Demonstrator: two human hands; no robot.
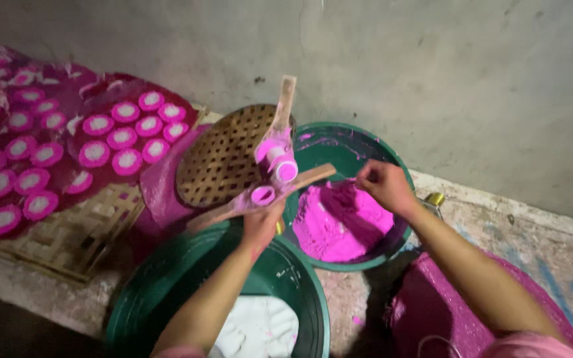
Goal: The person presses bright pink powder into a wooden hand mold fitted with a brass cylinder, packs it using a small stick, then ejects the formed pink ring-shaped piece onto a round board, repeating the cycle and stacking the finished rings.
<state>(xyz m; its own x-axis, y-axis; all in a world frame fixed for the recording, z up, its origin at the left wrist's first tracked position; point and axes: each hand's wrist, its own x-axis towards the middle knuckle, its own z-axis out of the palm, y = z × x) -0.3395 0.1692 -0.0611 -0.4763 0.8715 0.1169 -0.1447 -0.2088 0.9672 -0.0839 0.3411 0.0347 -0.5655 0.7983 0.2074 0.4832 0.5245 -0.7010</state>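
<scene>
Left hand [263, 222] closed beneath wooden press [274, 169]

No packages, labels, signs or screens show anywhere in this view.

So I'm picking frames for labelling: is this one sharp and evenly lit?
Head view: dim and soft throughout; the left hand and wooden press with pink mould are slightly blurred, the bottom-left corner falls into shadow, and the round pink-and-white discs are brightest.
</scene>
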